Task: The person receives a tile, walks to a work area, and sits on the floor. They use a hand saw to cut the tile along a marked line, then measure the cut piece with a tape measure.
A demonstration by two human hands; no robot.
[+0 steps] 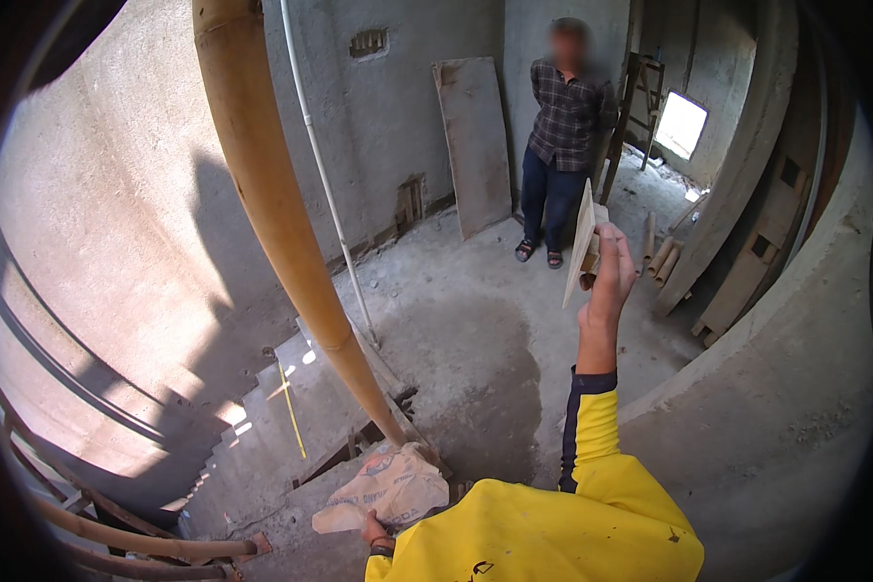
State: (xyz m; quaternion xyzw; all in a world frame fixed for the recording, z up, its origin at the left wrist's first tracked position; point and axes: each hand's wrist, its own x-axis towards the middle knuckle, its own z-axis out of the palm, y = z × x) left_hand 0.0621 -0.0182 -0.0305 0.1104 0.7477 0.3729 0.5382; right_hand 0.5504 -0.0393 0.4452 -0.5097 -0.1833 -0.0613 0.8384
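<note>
My right hand (pixel 611 276) is raised in front of me, its arm in a yellow sleeve with a dark cuff. Its fingers close round the back of a thin, pale plastering float (pixel 579 242), which stands on edge with its flat face toward the left. Part of a brown handle shows between the palm and the board. Low in the head view, my left hand (pixel 374 530) grips the near edge of a crumpled brown paper sack (pixel 388 490). My yellow sleeve and body hide part of that sack.
A thick bamboo pole (pixel 281 204) slants down close on the left, beside a thin white pipe (pixel 325 160). Concrete stairs (pixel 262 417) descend at the left. A person (pixel 563 116) stands by a leaning board (pixel 473 145). Bamboo rails (pixel 145 538) cross the lower left.
</note>
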